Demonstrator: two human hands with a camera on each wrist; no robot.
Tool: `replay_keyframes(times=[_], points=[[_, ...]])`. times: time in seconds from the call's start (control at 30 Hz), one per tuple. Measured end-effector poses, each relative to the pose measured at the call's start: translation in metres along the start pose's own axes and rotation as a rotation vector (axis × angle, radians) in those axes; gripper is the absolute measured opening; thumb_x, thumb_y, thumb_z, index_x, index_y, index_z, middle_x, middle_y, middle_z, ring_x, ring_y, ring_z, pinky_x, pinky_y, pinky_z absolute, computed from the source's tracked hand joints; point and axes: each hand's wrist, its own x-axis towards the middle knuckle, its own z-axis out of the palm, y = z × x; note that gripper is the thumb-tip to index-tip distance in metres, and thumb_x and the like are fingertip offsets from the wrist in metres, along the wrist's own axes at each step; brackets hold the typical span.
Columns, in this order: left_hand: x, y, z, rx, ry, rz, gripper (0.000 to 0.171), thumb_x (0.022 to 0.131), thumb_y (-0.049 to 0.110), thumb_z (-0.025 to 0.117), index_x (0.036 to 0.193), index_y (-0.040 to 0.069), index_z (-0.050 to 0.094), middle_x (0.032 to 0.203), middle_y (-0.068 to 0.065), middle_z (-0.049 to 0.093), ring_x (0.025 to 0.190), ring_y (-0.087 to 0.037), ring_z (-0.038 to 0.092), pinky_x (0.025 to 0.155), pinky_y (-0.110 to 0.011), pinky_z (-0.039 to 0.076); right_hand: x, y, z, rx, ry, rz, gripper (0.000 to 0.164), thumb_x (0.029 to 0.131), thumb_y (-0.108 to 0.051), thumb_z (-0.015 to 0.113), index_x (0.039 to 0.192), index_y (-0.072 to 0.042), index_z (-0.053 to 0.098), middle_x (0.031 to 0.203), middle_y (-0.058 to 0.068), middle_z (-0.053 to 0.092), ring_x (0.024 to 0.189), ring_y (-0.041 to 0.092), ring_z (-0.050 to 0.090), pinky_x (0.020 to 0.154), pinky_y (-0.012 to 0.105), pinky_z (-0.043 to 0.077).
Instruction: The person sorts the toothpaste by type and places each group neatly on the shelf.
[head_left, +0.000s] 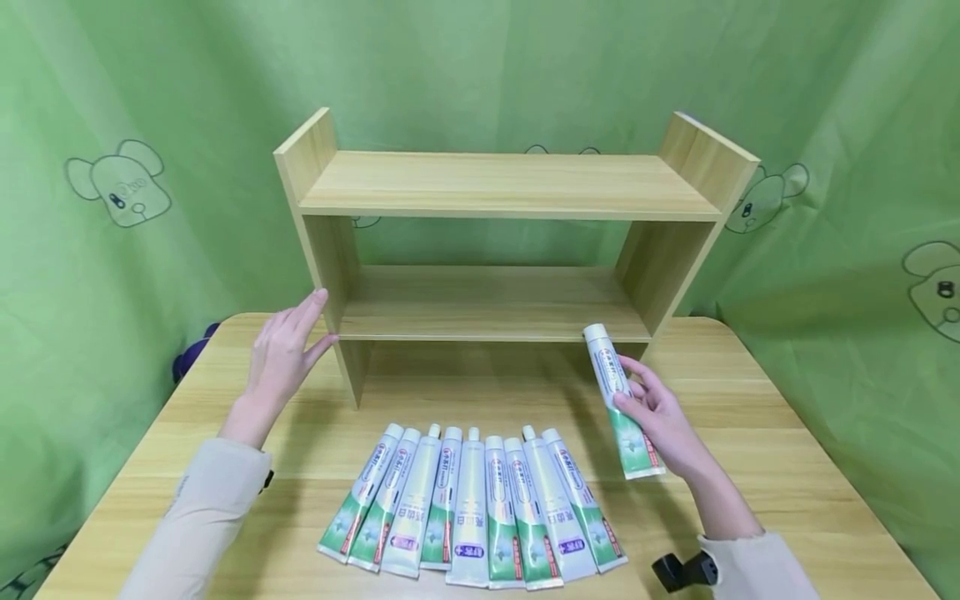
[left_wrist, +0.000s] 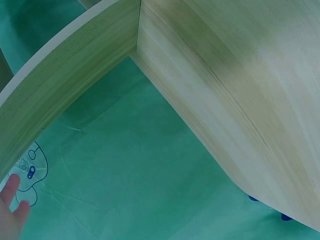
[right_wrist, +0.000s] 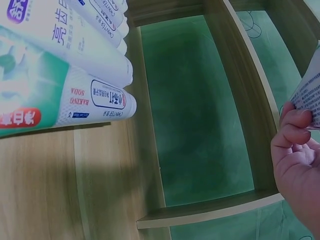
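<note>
My right hand [head_left: 660,417] grips a white and green toothpaste tube [head_left: 617,400], cap up and tilted, in front of the right end of the shelf's middle board. In the right wrist view that hand [right_wrist: 300,160] has its fingers curled at the tube [right_wrist: 311,95], which is partly cut off. My left hand [head_left: 281,350] touches the left side panel of the wooden shelf [head_left: 472,329] with its fingers extended. Below the shelf, several toothpaste tubes [head_left: 468,508] lie fanned out on the table, caps away from me; some are green and white, others mostly white.
The two-board shelf stands at the back of the wooden table [head_left: 750,467]. A green curtain [head_left: 480,67] with mouse drawings hangs behind and at both sides. A black device [head_left: 684,572] sits by the right cuff. Something purple [head_left: 193,350] shows past the table's left edge.
</note>
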Motion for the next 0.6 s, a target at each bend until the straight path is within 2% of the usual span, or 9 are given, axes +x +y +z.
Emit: replay_keyframes(times=[0.13, 0.27, 0.6], points=[[0.0, 0.0, 0.0, 0.0, -0.008, 0.001, 0.067, 0.069, 0.016, 0.077, 0.129, 0.008, 0.048, 0.123, -0.016, 0.057, 0.088, -0.038, 0.06, 0.059, -0.045, 0.057, 0.003, -0.001, 0.0, -0.006, 0.0, 0.002, 0.045, 0.096, -0.004, 0.042, 0.136, -0.022, 0.034, 0.102, -0.011, 0.064, 0.059, 0.008, 0.059, 0.042, 0.022, 0.054], [0.0, 0.001, -0.001, -0.001, -0.022, -0.005, 0.067, 0.07, 0.016, 0.076, 0.13, 0.009, 0.046, 0.122, -0.017, 0.057, 0.087, -0.039, 0.06, 0.044, -0.04, 0.054, 0.006, -0.003, 0.001, -0.019, 0.01, 0.013, 0.044, 0.096, -0.005, 0.043, 0.136, -0.019, 0.033, 0.099, -0.01, 0.064, 0.059, 0.008, 0.059, 0.042, 0.023, 0.054], [0.0, 0.0, -0.002, -0.007, -0.038, -0.013, 0.068, 0.072, 0.016, 0.075, 0.132, 0.012, 0.044, 0.123, -0.016, 0.057, 0.089, -0.039, 0.06, 0.038, -0.036, 0.051, 0.014, -0.011, 0.005, -0.039, 0.07, 0.084, 0.046, 0.096, -0.01, 0.046, 0.139, -0.012, 0.029, 0.097, -0.011, 0.063, 0.061, 0.008, 0.058, 0.044, 0.022, 0.055]])
